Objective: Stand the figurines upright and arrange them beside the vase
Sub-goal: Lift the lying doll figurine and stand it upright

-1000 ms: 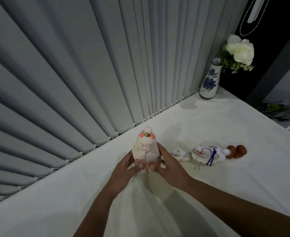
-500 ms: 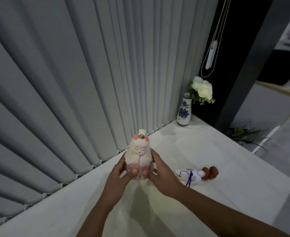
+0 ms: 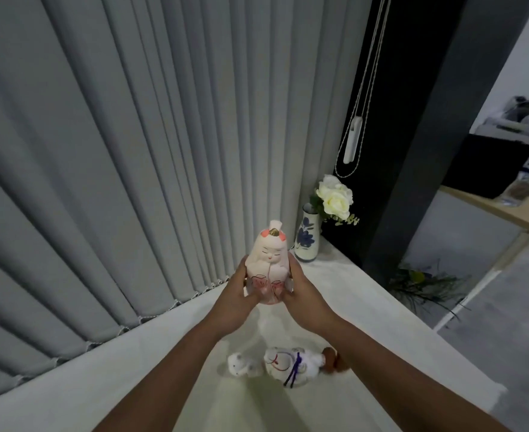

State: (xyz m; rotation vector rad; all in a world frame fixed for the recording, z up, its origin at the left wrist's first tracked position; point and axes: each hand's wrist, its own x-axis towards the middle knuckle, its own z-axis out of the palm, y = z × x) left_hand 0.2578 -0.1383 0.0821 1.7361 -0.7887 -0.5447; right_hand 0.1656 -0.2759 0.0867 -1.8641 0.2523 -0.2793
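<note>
A pale pink doll figurine (image 3: 268,263) with a face and a gold topknot is held upright in the air between my left hand (image 3: 236,293) and my right hand (image 3: 303,294), above the white table (image 3: 335,294). Just behind it to the right stands the blue-and-white vase (image 3: 307,238) with white roses (image 3: 334,194) in the table's far corner. A white figurine with a purple cord (image 3: 291,364) lies on its side on the table below my arms, with a small white piece (image 3: 241,364) at its left and a brown piece (image 3: 330,360) at its right, partly hidden by my right forearm.
Grey vertical blinds (image 3: 148,151) run along the table's far edge. A white cord pull (image 3: 352,141) hangs against a dark pillar (image 3: 412,151) behind the vase. The table's right edge drops to the floor, where a dark plant (image 3: 425,282) lies.
Both hands have lifted the pink figurine off the table and carried it toward the vase. The view has tilted up, so the lying figurine now sits lower in the frame.
</note>
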